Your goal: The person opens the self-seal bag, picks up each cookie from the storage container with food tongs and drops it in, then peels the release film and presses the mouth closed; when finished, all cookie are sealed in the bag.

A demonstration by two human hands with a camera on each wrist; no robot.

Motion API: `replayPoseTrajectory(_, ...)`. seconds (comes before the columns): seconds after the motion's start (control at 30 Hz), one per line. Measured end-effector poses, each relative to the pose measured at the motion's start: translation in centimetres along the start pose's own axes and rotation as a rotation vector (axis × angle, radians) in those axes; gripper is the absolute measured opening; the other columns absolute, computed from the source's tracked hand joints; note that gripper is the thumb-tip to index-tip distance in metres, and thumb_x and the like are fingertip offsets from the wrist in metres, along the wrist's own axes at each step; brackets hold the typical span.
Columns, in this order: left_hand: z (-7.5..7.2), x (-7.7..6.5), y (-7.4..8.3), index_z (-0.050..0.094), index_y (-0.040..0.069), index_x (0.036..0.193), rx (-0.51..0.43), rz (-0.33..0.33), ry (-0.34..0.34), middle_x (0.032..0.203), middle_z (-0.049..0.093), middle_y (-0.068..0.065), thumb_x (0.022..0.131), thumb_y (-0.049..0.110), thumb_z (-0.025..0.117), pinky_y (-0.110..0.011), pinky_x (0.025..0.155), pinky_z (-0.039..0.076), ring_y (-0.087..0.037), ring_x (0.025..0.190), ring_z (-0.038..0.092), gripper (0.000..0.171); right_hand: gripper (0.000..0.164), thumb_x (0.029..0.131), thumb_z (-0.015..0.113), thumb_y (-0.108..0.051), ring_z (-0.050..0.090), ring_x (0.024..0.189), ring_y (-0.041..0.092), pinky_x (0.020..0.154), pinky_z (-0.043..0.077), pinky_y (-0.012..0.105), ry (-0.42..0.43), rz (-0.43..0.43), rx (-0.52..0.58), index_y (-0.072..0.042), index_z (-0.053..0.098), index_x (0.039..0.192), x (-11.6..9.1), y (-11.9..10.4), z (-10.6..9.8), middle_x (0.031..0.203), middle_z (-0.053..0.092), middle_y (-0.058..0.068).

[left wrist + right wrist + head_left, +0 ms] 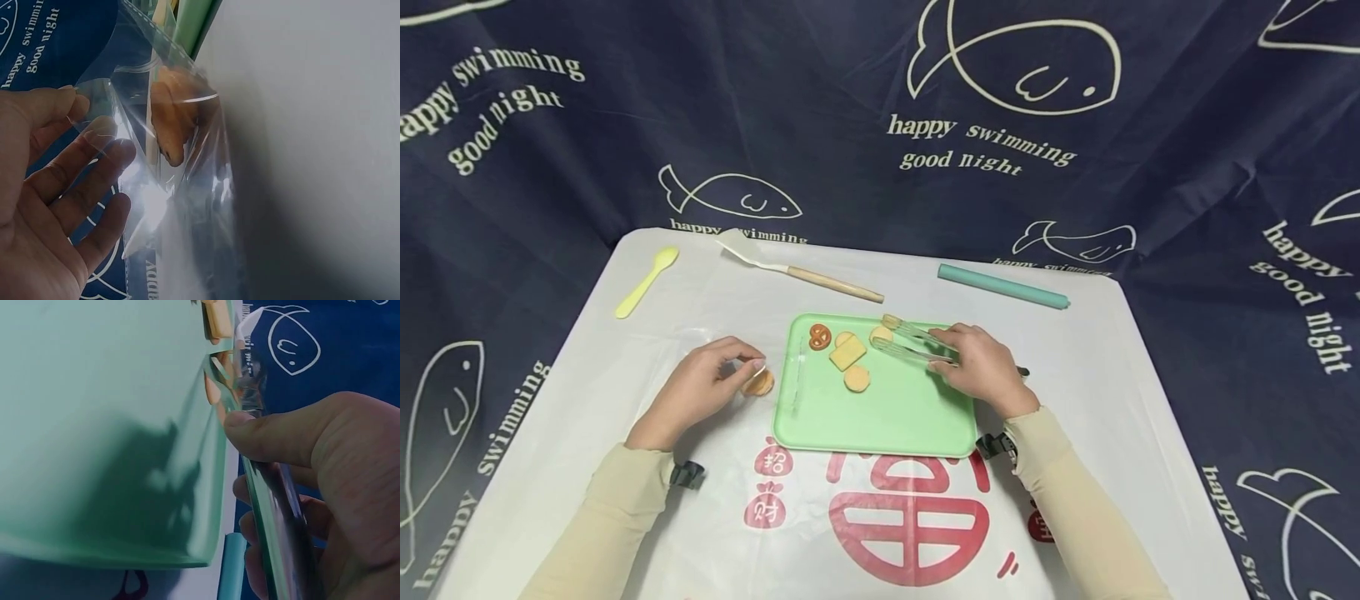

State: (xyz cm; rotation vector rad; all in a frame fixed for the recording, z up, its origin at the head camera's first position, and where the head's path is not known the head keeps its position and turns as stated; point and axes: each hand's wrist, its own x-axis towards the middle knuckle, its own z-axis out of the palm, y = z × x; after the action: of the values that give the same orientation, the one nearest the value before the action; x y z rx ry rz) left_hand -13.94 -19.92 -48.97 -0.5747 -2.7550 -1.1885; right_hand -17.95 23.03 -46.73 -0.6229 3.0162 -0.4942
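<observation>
My left hand [711, 379] is at the left side of the green tray [917, 417]. Its thumb and fingertips pinch the edge of a clear plastic bag [187, 219]. Brown snack pieces [175, 112] show inside the bag, their exact kind unclear. Over the tray's right half, my right hand [981, 367] grips a pair of clear tongs [913, 354], whose spread tips reach about a round cracker [882, 336]. I cannot tell if they touch it. Also on the tray are a pretzel [820, 337], a square cracker [848, 353] partly covering a round one, and another round cracker [857, 379].
Behind the tray lies a spatula [835, 285] with a wooden handle. A yellow spoon [646, 283] is at the back left, and a teal stick-shaped object [1003, 287] at the back right. A dark blue fish-print cloth [850, 100] hangs behind the white-covered table [707, 533].
</observation>
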Motion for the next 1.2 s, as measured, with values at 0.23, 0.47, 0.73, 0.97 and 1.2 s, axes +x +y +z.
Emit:
replayPoseTrajectory(0.23,-0.1,-0.1,0.2,0.075,0.016,0.101,0.011,-0.006,-0.004,0.103,0.070,0.005,0.100,0.023,0.068,-0.047,0.085,0.053,-0.020,0.097,0.066,0.010,0.053,0.087,0.081,-0.031,0.062,0.111,0.031,0.080,0.055,0.054,-0.023,-0.003,-0.004,-0.014,0.066,0.135,-1.2,0.4,-0.9,0.120,0.067,0.008)
replayPoseTrajectory(0.47,-0.1,-0.2,0.1,0.076,0.015,0.101,0.022,-0.009,0.001,0.103,0.070,0.004,0.101,0.025,0.067,-0.047,0.084,0.053,-0.020,0.097,0.065,0.014,0.051,0.087,0.082,-0.027,0.062,0.112,0.031,0.081,0.055,0.054,-0.028,-0.017,0.024,-0.012,0.068,0.134,-2.7,0.6,-1.2,0.120,0.068,0.008)
replayPoseTrajectory(0.73,0.0,-0.1,-0.1,0.076,0.016,0.100,0.014,0.010,0.014,0.102,0.070,0.006,0.100,0.025,0.069,-0.046,0.082,0.053,-0.018,0.095,0.065,0.012,0.054,0.086,0.083,-0.027,0.062,0.112,0.030,0.081,0.055,0.054,-0.011,-0.028,0.036,-0.012,0.066,0.135,-2.3,0.7,-1.4,0.119,0.068,0.007)
replayPoseTrajectory(0.97,0.1,-0.1,-0.1,0.076,0.017,0.100,0.002,0.000,0.003,0.101,0.070,0.008,0.100,0.027,0.068,-0.046,0.084,0.052,-0.018,0.096,0.065,0.013,0.054,0.087,0.083,-0.028,0.062,0.111,0.031,0.085,0.053,0.054,-0.038,-0.011,0.079,-0.011,0.065,0.136,-1.1,1.2,-0.8,0.117,0.068,0.007)
replayPoseTrajectory(1.2,0.0,0.0,-0.3,0.076,0.015,0.101,-0.001,0.011,0.006,0.101,0.070,0.008,0.100,0.026,0.069,-0.046,0.084,0.052,-0.017,0.096,0.065,0.013,0.053,0.087,0.083,-0.027,0.063,0.110,0.030,0.090,0.051,0.053,-0.064,0.011,0.113,-0.010,0.066,0.135,-1.4,1.4,-0.7,0.117,0.068,0.009)
